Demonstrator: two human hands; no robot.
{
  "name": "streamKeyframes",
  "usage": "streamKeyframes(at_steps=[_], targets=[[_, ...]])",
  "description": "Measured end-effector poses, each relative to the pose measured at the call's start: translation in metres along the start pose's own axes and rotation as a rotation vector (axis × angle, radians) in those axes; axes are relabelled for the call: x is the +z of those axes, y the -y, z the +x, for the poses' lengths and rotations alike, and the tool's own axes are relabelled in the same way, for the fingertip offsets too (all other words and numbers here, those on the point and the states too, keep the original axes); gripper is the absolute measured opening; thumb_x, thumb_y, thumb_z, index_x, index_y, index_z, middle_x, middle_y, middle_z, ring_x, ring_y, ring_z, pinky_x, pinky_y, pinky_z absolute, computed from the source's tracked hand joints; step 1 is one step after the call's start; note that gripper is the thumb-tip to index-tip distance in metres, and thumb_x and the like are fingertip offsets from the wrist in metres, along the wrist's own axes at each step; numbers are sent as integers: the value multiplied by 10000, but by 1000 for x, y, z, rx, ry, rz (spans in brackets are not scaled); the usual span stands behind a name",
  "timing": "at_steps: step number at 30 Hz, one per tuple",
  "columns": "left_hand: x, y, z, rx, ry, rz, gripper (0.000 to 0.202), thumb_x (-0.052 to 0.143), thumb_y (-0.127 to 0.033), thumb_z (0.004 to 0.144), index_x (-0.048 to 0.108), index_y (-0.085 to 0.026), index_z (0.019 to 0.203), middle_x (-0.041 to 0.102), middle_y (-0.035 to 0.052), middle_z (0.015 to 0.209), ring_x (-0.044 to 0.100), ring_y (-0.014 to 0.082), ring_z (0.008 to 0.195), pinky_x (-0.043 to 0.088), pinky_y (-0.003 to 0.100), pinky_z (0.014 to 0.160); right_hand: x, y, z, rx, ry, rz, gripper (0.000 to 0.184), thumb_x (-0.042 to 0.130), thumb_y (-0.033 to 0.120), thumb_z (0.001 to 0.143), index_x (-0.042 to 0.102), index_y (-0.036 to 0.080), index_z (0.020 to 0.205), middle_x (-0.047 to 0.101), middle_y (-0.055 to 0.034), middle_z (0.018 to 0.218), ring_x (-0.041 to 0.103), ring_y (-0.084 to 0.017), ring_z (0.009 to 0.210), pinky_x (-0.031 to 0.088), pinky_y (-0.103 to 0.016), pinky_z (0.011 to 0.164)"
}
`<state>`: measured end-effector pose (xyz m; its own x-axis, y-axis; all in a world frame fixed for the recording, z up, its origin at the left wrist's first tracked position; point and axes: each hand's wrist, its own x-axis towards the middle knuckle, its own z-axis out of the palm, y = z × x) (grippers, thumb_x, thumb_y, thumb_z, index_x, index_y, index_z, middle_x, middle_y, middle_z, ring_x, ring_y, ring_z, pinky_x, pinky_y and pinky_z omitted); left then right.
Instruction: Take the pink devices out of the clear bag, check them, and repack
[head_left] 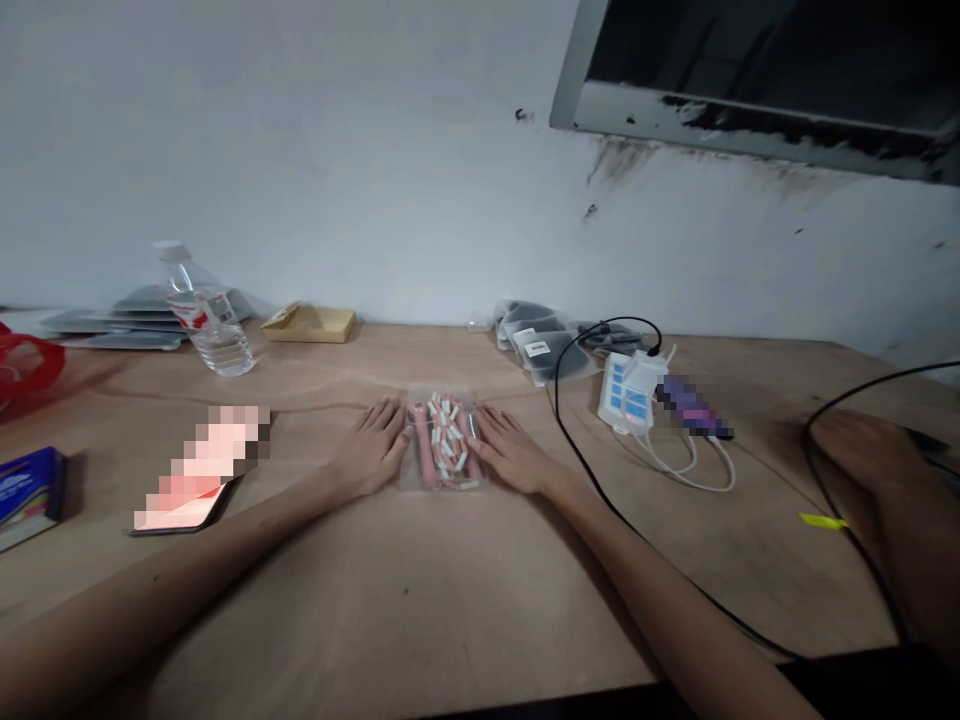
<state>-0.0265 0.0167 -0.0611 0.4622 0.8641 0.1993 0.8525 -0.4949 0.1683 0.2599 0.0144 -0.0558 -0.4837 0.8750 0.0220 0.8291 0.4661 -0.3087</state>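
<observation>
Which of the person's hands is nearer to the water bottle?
Left. The left hand lies below and right of the water bottle; the right hand lies farther right, beyond the clear packet.

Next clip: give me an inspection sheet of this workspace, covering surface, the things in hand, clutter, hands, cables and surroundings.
Surface: wooden table, bare grain in front.
Things in hand: clear packet of pink sticks and small white pieces, lying flat between both hands.
Clutter: water bottle, shallow cardboard box, phone, blue box, red bag, grey trays, dark packets, yellow scrap.
Hands: left hand and right hand open, flat on the table, touching the packet's sides.
Cables: black cable and white cable at white charger; another black cable at right.
Surroundings: white wall, scuffed window frame; another person's arm.
</observation>
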Motion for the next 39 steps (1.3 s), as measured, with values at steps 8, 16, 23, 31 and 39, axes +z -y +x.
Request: streamKeyframes(at_steps=[8, 16, 23, 31, 39], targets=[[-3, -2, -1, 9, -5, -8, 630, 132, -433, 1060, 455, -101, 1487, 388, 180, 1596, 291, 297, 1516, 237, 515, 1223, -2, 0, -1, -11, 7, 21, 886, 116, 741, 980, 170, 142, 1631, 182, -148, 1675, 146, -352, 1554, 161, -578, 1244], [-4, -3, -2, -26, 10, 1, 596, 163, -442, 1061, 512, -132, 1432, 439, 171, 1561, 313, 326, 1498, 237, 546, 1210, -2, -4, -1, -30, 8, 32, 861, 118, 738, 984, 157, 175, 1635, 184, -137, 1680, 146, -346, 1555, 152, -570, 1246], [-3, -3, -2, -20, -5, 6, 592, 171, -437, 1065, 524, -115, 1414, 441, 211, 1547, 328, 333, 1490, 243, 559, 1200, -4, -3, -1, -39, 4, 20, 854, 134, 728, 992, 169, 162, 1632, 197, -148, 1673, 163, -340, 1552, 170, -569, 1245], [-5, -4, -2, -19, 17, 34, 576, 171, -414, 1064, 512, -124, 1426, 442, 200, 1550, 327, 331, 1490, 244, 541, 1201, -6, -1, -1, -14, 6, -12, 842, 146, 714, 1001, 212, 151, 1622, 215, -153, 1664, 163, -330, 1554, 158, -571, 1244], [-5, -6, -2, -26, 29, 42, 585, 174, -424, 1066, 497, -110, 1441, 406, 217, 1573, 314, 342, 1499, 237, 548, 1204, -4, -5, -1, -8, -3, 0, 900, 137, 756, 975, 235, 130, 1615, 194, -159, 1670, 134, -338, 1557, 165, -555, 1250]])
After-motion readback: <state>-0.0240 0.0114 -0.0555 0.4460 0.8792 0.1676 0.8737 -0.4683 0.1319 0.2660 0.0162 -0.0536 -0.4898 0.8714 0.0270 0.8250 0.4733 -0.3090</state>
